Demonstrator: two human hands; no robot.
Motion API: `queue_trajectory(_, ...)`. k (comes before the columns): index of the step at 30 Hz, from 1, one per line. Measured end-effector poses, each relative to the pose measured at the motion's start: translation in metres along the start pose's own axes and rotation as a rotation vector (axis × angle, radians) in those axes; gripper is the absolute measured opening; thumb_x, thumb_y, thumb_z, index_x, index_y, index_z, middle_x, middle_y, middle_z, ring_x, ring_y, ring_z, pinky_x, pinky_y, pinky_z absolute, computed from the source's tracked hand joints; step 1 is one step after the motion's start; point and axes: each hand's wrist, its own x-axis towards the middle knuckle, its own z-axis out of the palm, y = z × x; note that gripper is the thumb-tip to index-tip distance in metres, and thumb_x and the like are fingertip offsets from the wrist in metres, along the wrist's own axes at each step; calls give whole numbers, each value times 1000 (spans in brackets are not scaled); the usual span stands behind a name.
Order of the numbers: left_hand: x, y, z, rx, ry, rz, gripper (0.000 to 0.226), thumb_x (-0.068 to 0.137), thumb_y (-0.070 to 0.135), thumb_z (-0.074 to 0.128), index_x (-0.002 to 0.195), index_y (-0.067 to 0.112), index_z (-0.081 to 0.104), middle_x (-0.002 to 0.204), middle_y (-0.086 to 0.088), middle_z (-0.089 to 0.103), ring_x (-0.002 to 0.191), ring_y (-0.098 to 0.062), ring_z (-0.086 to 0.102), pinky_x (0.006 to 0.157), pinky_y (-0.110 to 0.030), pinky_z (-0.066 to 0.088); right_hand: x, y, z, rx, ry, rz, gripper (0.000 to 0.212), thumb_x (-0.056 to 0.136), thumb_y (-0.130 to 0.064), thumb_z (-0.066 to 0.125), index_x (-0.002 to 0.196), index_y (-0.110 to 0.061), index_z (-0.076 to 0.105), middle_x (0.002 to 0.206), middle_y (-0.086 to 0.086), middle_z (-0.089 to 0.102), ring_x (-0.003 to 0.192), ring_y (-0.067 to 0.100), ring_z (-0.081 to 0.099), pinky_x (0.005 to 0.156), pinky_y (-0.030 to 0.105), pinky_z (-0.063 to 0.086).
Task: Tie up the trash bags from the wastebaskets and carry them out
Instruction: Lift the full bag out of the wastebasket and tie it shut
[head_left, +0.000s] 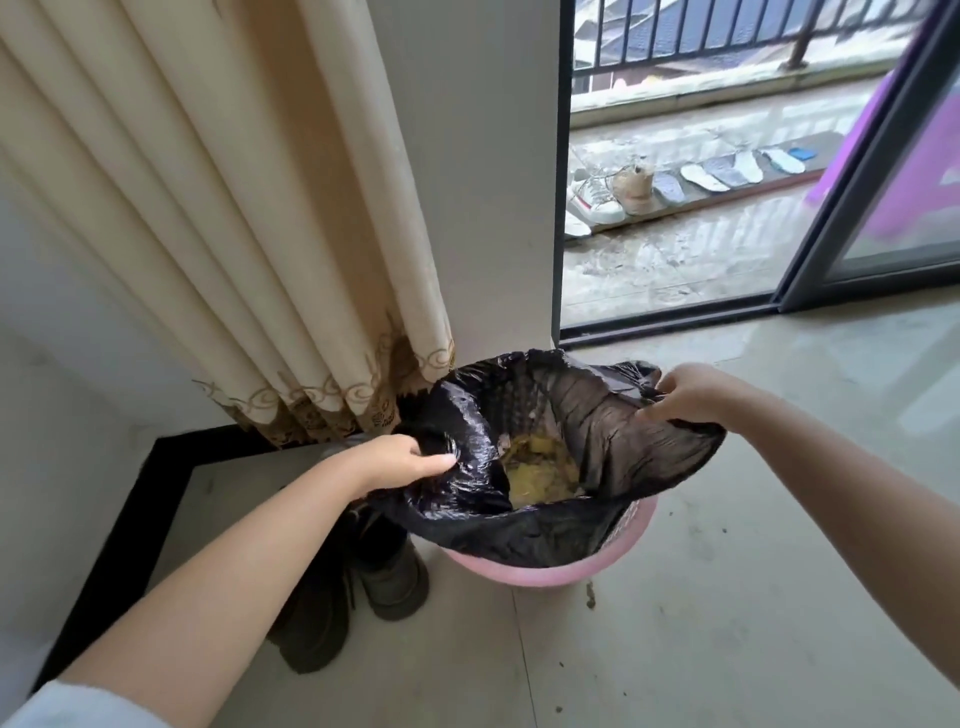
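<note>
Your left forearm reaches in from the lower left, a pale sleeve (78, 706) bunched at its near end, and your left hand (400, 460) grips the near-left edge of the black trash bag (467, 467), fingers curled into the plastic. Your right hand (685, 392) comes in from the right and pinches the far-right edge of the same bag, fingers and thumb closed on a gathered fold. Between your two hands the bag's mouth is pulled wide open, and yellowish scraps (543, 470) lie at the bottom.

The bag sits in a pink wastebasket (545, 571), whose rim shows below the loose plastic on the near side. The wastebasket stands on the pale tiled floor (727, 597), just in front of a white wall column (467, 156).

A pair of dark boots (363, 587) stands on the floor just left of the wastebasket, under your left arm. A cream pleated curtain (208, 208) with a brown embroidered hem hangs at the left, its hem near the bag's far-left edge.

Beyond the column an open sliding door (857, 208) gives onto a balcony, where shoes (602, 200) and insoles (727, 171) lie in a row along a ledge, with a dark railing (701, 36) behind.
</note>
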Motion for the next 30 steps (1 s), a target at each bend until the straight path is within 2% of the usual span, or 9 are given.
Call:
queue_trajectory(4,8,-8,-2,64,-29,-27,35,84,42,61,94,9,67,92,-9,62,84,-16,51,64,-23,37,17,-13,-8,99,178,54,39,92,-29,48,97,6,63,82,15,55,81,25,48,55,31,33)
queue_trajectory(7,16,-7,-10,-76,190,61,19,90,23,55,90,8,67,90,-13,66,85,-21,53,65,-23,33,25,-27,-21,373,303,22,30,92,-23,46,88,2,61,88,19,56,82,26,49,66,29,35)
queue_trajectory(11,14,5,-41,-768,524,108,32,91,13,54,61,16,47,63,-2,45,61,-14,42,57,-24,30,27,-50,-37,565,422,-77,30,92,-18,47,96,5,66,65,9,49,68,24,45,57,30,30)
queue_trajectory(13,1,17,-63,-1068,572,228,33,90,6,55,59,15,48,63,-2,48,61,-12,45,57,-20,36,23,-64,-45,747,453,-161,27,91,-14,48,89,5,67,56,4,41,54,17,37,50,25,28)
queue_trajectory(16,-21,45,-88,-1287,524,468,30,92,0,50,66,15,55,52,11,59,59,-6,52,56,-13,43,11,-90,-59,954,467,-363,35,91,-11,50,60,-17,64,59,4,48,54,15,38,53,16,33)
queue_trajectory(18,-36,66,-101,-1332,460,615,29,92,1,49,72,18,61,50,17,63,65,-5,55,66,-17,41,-5,-105,-78,1129,452,-523,35,91,-6,50,62,-19,64,62,-1,62,60,15,55,66,20,45)
queue_trajectory(22,-66,113,-129,-1320,415,838,29,93,0,47,76,20,60,83,6,64,84,-3,59,81,-17,42,-50,-118,-128,1387,446,-727,39,90,4,43,60,-11,62,56,-8,70,60,8,65,59,18,54)
queue_trajectory(26,-92,166,-163,-1274,384,990,29,94,1,45,76,20,57,81,3,60,77,-7,58,78,-20,45,-89,-108,-186,1428,667,-737,33,88,7,41,63,-10,54,67,2,63,66,12,59,68,25,52)
queue_trajectory(30,-122,220,-193,-1193,332,1143,25,95,5,45,78,21,54,78,3,59,72,-8,57,71,-21,45,-135,-85,-246,1406,954,-681,34,89,2,45,59,-11,55,42,-9,62,53,6,61,59,22,54)
